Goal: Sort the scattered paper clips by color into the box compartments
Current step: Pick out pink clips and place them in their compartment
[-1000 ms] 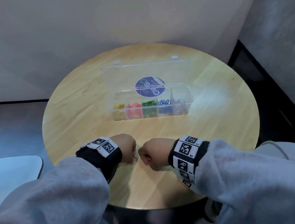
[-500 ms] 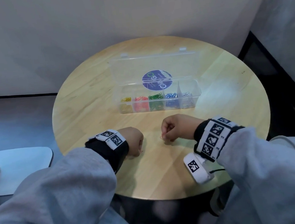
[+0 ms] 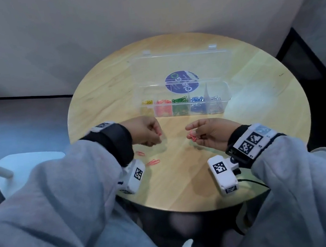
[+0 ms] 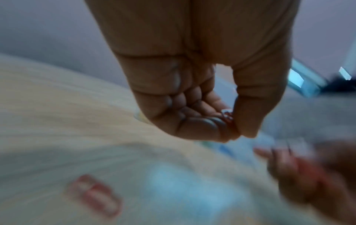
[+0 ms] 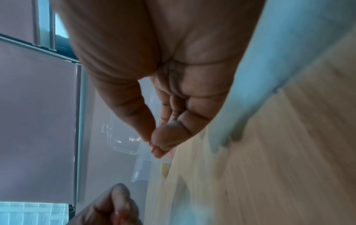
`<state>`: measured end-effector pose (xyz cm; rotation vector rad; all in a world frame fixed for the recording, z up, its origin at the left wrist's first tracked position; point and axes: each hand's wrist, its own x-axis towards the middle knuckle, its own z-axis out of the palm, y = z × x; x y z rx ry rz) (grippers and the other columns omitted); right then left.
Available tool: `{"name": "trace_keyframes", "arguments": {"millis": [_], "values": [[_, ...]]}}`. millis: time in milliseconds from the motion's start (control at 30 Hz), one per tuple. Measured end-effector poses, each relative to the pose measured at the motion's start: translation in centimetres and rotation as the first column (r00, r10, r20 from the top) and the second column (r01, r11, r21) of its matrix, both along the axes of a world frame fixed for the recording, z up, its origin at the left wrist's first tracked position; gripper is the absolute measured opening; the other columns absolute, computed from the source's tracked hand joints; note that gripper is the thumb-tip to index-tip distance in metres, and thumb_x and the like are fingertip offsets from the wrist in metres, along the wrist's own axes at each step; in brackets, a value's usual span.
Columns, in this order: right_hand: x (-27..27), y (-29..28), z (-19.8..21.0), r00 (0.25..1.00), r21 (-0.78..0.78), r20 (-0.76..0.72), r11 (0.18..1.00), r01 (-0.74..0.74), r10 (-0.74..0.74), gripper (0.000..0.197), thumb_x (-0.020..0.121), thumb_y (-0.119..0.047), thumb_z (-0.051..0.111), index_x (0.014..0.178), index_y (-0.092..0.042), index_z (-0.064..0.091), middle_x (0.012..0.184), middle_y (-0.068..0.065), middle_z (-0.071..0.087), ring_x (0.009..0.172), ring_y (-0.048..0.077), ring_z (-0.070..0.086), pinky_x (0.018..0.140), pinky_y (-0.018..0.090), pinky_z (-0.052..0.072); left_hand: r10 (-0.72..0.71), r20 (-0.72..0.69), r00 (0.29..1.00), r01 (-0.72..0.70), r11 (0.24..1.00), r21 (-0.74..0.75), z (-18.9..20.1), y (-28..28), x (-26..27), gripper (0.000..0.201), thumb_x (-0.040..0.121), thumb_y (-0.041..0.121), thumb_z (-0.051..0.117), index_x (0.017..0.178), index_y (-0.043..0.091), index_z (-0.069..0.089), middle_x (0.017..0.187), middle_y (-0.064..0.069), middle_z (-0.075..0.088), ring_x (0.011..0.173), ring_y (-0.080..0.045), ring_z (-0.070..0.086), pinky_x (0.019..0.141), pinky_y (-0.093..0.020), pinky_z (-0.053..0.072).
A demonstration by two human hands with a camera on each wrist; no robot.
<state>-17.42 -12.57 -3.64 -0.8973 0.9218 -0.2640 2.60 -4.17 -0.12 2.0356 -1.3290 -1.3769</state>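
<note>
A clear plastic box [image 3: 227,104] stands open on the round wooden table [image 3: 256,92]; its compartments hold yellow, red, green, blue and silver clips from left to right. My left hand [image 3: 158,137] hovers in front of the box with its fingers curled, pinching a red clip [image 4: 227,115]. A little to its right, my right hand [image 3: 195,135] pinches a small bunch of red clips [image 3: 193,137] between thumb and forefinger [image 5: 161,146]. Two loose red clips [image 3: 153,162] lie on the table under my left wrist.
The box lid [image 3: 180,66] stands open behind the compartments, with a round purple sticker on it. A white chair seat [image 3: 26,165] is at the left beside the table. Walls close in behind the table and on the right.
Both fists have lifted off the table, moved forward and drawn apart. Each now pinches red clips, and loose red clips lie where the left hand rested.
</note>
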Motion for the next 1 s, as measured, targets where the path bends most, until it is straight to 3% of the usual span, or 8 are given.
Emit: {"name": "trace_keyframes", "arguments": {"millis": [100, 167, 267, 333, 433, 767, 900, 1000], "values": [[0.3, 0.2, 0.1, 0.999, 0.062, 0.001, 0.997, 0.049, -0.049, 0.024, 0.092, 0.007, 0.036, 0.086, -0.001, 0.059, 0.074, 0.012, 0.056, 0.051, 0.011, 0.053, 0.045, 0.014, 0.048, 0.238, -0.344, 0.908, -0.242, 0.97, 0.032, 1.2, 0.3, 1.1, 0.025, 0.09, -0.012, 0.046, 0.081, 0.01, 0.055, 0.065, -0.006, 0.058, 0.047, -0.008, 0.059, 0.052, -0.018, 0.053], [0.6, 0.5, 0.2, 0.999, 0.111, -0.008, 0.992, 0.051, -0.051, 0.022, 0.091, 0.002, 0.036, 0.084, 0.0, 0.057, 0.07, 0.011, 0.053, 0.055, 0.014, 0.047, 0.044, 0.017, 0.046, 0.289, -0.337, 0.896, -0.28, 0.957, 0.076, 1.4, 0.3, 1.4, 0.026, 0.091, -0.008, 0.042, 0.079, 0.01, 0.055, 0.068, -0.006, 0.056, 0.05, -0.01, 0.056, 0.051, -0.018, 0.051], [1.1, 0.9, 0.4, 0.998, 0.117, -0.059, 0.993, -0.02, 0.027, 0.018, 0.091, -0.009, 0.044, 0.077, -0.005, 0.055, 0.062, 0.005, 0.051, 0.052, 0.012, 0.045, 0.045, 0.017, 0.043, -0.01, 0.173, 0.985, -0.013, 0.991, 0.13, 0.9, 0.6, 0.7, 0.005, 0.085, 0.015, 0.063, 0.08, 0.014, 0.06, 0.073, -0.001, 0.055, 0.062, -0.014, 0.048, 0.059, -0.022, 0.042], [1.5, 1.1, 0.5, 0.989, 0.064, -0.119, 0.994, -0.083, 0.09, 0.021, 0.094, -0.017, 0.047, 0.075, -0.009, 0.053, 0.062, 0.002, 0.047, 0.053, 0.01, 0.042, 0.046, 0.016, 0.039, -0.316, 0.542, 0.779, 0.203, 0.945, 0.258, -0.1, 1.0, -0.1, 0.019, 0.077, 0.03, 0.071, 0.088, 0.015, 0.067, 0.08, 0.002, 0.062, 0.071, -0.015, 0.052, 0.062, -0.023, 0.04], [1.8, 1.5, 0.9, 0.967, -0.053, -0.215, 0.987, -0.15, 0.136, 0.018, 0.095, -0.017, 0.049, 0.079, -0.008, 0.052, 0.065, 0.001, 0.043, 0.054, 0.009, 0.039, 0.049, 0.016, 0.034, -0.471, 0.636, 0.611, 0.265, 0.879, 0.396, -1.6, 1.1, -1.7, 0.036, 0.076, 0.035, 0.073, 0.101, 0.009, 0.071, 0.097, -0.005, 0.071, 0.078, -0.02, 0.057, 0.066, -0.026, 0.042], [1.6, 2.0, 1.6, 0.946, -0.207, -0.271, 0.948, -0.24, 0.18, 0.016, 0.093, -0.011, 0.053, 0.078, -0.007, 0.054, 0.067, 0.004, 0.045, 0.056, 0.011, 0.04, 0.05, 0.018, 0.035, -0.468, 0.642, 0.608, 0.269, 0.882, 0.388, -3.2, 1.1, -2.9, 0.016, 0.077, 0.028, 0.065, 0.084, 0.014, 0.069, 0.076, -0.002, 0.061, 0.069, -0.023, 0.056, 0.064, -0.029, 0.045], [1.6, 2.1, 1.7, 0.947, -0.218, -0.264, 0.945, -0.242, 0.181, 0.017, 0.093, -0.01, 0.053, 0.077, -0.006, 0.054, 0.067, 0.004, 0.045, 0.056, 0.012, 0.039, 0.051, 0.019, 0.035, -0.482, 0.619, 0.62, 0.293, 0.874, 0.387, -3.1, 1.1, -3.1, 0.018, 0.079, 0.025, 0.063, 0.089, 0.012, 0.07, 0.072, -0.001, 0.058, 0.066, -0.022, 0.053, 0.06, -0.028, 0.043], [1.5, 2.0, 1.7, 0.947, -0.214, -0.264, 0.946, -0.243, 0.184, 0.018, 0.094, -0.011, 0.052, 0.077, -0.006, 0.054, 0.067, 0.004, 0.044, 0.056, 0.012, 0.039, 0.051, 0.019, 0.034, -0.49, 0.589, 0.642, 0.314, 0.87, 0.381, -2.5, 1.4, -3.0, 0.009, 0.083, 0.019, 0.059, 0.074, 0.018, 0.055, 0.044, 0.006, 0.045, 0.052, -0.018, 0.041, 0.053, -0.024, 0.035]]}}
